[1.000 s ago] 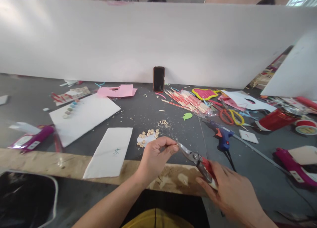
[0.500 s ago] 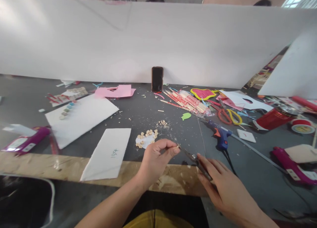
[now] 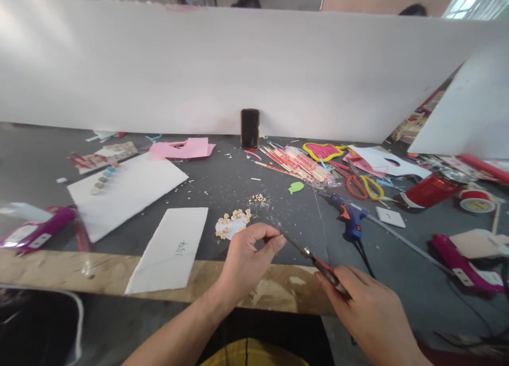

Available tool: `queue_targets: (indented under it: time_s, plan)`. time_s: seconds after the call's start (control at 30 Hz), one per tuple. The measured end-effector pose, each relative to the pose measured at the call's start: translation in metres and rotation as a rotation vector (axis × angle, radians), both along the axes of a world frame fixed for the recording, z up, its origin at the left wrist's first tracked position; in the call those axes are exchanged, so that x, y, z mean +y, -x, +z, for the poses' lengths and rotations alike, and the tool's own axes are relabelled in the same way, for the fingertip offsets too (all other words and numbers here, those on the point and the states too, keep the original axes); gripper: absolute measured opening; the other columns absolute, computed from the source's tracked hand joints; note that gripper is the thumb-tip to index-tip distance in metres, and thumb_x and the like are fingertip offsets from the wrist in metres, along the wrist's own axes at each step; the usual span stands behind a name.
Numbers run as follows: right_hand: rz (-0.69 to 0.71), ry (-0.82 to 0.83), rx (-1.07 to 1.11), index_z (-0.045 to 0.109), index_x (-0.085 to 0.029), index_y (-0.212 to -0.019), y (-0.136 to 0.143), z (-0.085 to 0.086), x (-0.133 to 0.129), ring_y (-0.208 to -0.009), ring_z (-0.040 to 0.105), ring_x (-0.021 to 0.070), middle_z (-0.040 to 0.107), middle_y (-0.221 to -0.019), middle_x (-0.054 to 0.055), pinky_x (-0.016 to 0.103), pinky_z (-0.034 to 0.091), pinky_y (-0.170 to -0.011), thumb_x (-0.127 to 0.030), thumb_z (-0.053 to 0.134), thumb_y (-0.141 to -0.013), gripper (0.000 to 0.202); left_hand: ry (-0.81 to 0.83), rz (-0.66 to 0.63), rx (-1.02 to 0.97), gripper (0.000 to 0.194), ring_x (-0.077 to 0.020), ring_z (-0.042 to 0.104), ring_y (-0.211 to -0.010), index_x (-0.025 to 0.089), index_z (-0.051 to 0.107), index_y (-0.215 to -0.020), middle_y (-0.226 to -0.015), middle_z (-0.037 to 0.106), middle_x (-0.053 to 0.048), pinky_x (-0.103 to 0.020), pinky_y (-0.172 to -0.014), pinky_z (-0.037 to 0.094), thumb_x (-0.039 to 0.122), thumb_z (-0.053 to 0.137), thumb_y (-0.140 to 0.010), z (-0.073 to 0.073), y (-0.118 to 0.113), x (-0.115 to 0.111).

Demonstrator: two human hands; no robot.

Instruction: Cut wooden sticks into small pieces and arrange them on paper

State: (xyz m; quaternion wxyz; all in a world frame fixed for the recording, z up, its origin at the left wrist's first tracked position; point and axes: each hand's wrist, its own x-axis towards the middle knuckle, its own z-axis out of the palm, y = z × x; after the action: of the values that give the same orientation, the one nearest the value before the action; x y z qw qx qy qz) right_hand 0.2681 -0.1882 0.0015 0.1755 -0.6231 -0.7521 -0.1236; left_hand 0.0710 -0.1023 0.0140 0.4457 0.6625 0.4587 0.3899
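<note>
Gripping pliers (image 3: 314, 260): right hand (image 3: 363, 307), tip (image 3: 289, 239) toward ten o'clock. Left hand (image 3: 248, 254): fingertips (image 3: 279, 243) pinched together, contents unclear. White disc (image 3: 233, 228): left hand's eleven o'clock. Advised: steady pinch, fingertips clear of tip.

Your dark counter (image 3: 222, 170) with a wooden strip (image 3: 107, 273) nearest you, a white card (image 3: 167, 249) with green writing to your left, a white piece (image 3: 234, 229) rimmed with tan bits (image 3: 237, 214), loose crumbs (image 3: 258, 198) beyond it, red-patterned sticks (image 3: 296, 163), a green cutout (image 3: 296, 188), a blue glue gun (image 3: 352, 224) at right
</note>
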Motion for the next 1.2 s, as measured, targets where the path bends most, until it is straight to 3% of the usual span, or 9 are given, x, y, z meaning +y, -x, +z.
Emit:
queue_targets:
  time_s: [0.2, 0.33, 0.47, 0.53, 0.6, 0.7, 0.8, 0.93, 1.2]
  plan:
    - [0.079, 0.043, 0.053, 0.055, -0.021, -0.075, -0.001, 0.000, -0.002, -0.090, 0.062, 0.0194, 0.065, -0.098, 0.009, 0.030, 0.050, -0.073, -0.028, 0.044, -0.085, 0.017, -0.128, -0.028, 0.021, 0.013, -0.0137, 0.054, -0.065, 0.019, 0.063, -0.068, -0.066, 0.062, 0.000, -0.023, -0.061, 0.040, 0.020, 0.057, -0.079, 0.012, -0.001, -0.008]
    - [0.081, 0.099, 0.166, 0.055, -0.022, -0.069, -0.001, -0.001, 0.004, -0.082, 0.060, 0.0188, 0.062, -0.087, 0.007, 0.033, 0.050, -0.070, -0.031, 0.050, -0.082, 0.017, -0.104, -0.015, -0.007, 0.013, -0.0138, 0.054, -0.064, 0.018, 0.064, -0.068, -0.065, 0.061, 0.000, -0.023, -0.062, 0.040, 0.021, 0.056, -0.079, 0.009, 0.003, -0.007]
    - [0.026, 0.089, 0.278, 0.050, -0.022, -0.057, -0.005, 0.010, 0.010, -0.104, 0.052, 0.0259, 0.058, -0.104, 0.011, 0.041, 0.049, -0.079, -0.038, 0.051, -0.080, 0.029, 0.071, 0.000, -0.215, 0.014, -0.0146, 0.055, -0.071, 0.017, 0.062, -0.075, -0.079, 0.063, -0.003, -0.024, -0.065, 0.043, 0.027, 0.055, -0.082, -0.001, 0.007, -0.003]
    - [0.022, 0.142, 0.366, 0.054, -0.022, -0.064, -0.010, 0.017, 0.010, -0.115, 0.046, 0.0265, 0.055, -0.116, 0.010, 0.040, 0.048, -0.084, -0.039, 0.050, -0.081, 0.025, 0.106, -0.054, -0.312, 0.014, -0.0168, 0.057, -0.085, 0.016, 0.062, -0.077, -0.095, 0.063, -0.007, -0.026, -0.075, 0.044, 0.027, 0.055, -0.083, -0.004, 0.006, -0.001]
    - [0.057, 0.212, 0.467, 0.060, -0.024, -0.092, -0.014, 0.023, 0.008, -0.118, 0.045, 0.0263, 0.052, -0.124, 0.010, 0.038, 0.049, -0.084, -0.042, 0.050, -0.080, 0.024, 0.106, -0.145, -0.348, 0.011, -0.0198, 0.054, -0.104, 0.016, 0.062, -0.076, -0.111, 0.059, -0.010, -0.030, -0.088, 0.040, 0.023, 0.056, -0.082, -0.005, 0.002, -0.001]
    - [0.118, 0.303, 0.643, 0.036, -0.027, -0.132, -0.017, 0.028, 0.004, -0.107, 0.055, 0.0258, 0.057, -0.120, 0.010, 0.033, 0.055, -0.070, -0.048, 0.050, -0.079, 0.058, 0.107, -0.267, -0.384, 0.008, -0.0229, 0.041, -0.122, 0.017, 0.063, -0.075, -0.122, 0.054, -0.011, -0.035, -0.099, 0.031, 0.021, 0.059, -0.080, -0.003, -0.007, -0.004]
    - [0.183, 0.376, 0.787, 0.041, -0.030, -0.128, -0.013, 0.029, 0.004, -0.103, 0.058, 0.0262, 0.056, -0.121, 0.009, 0.034, 0.055, -0.068, -0.052, 0.050, -0.078, 0.056, 0.166, -0.361, -0.491, 0.009, -0.0247, 0.045, -0.118, 0.016, 0.063, -0.074, -0.117, 0.057, -0.012, -0.037, -0.098, 0.034, 0.023, 0.061, -0.079, 0.003, -0.015, -0.010]
    - [0.250, 0.471, 0.858, 0.056, -0.028, -0.109, -0.002, 0.030, 0.009, -0.114, 0.050, 0.0269, 0.051, -0.128, 0.011, 0.036, 0.052, -0.077, -0.051, 0.052, -0.078, 0.039, 0.285, -0.535, -0.633, 0.015, -0.0199, 0.058, -0.090, 0.015, 0.061, -0.071, -0.092, 0.062, -0.009, -0.035, -0.086, 0.042, 0.025, 0.059, -0.081, 0.008, -0.018, -0.018]
    - [0.184, 0.359, 0.677, 0.054, -0.026, -0.108, -0.001, 0.018, 0.005, -0.116, 0.048, 0.0217, 0.046, -0.131, 0.010, 0.032, 0.049, -0.086, -0.026, 0.049, -0.082, 0.027, 0.243, -0.111, -0.558, 0.012, -0.0186, 0.053, -0.094, 0.017, 0.065, -0.075, -0.102, 0.057, -0.007, -0.030, -0.083, 0.041, 0.028, 0.062, -0.078, -0.004, -0.007, -0.010]
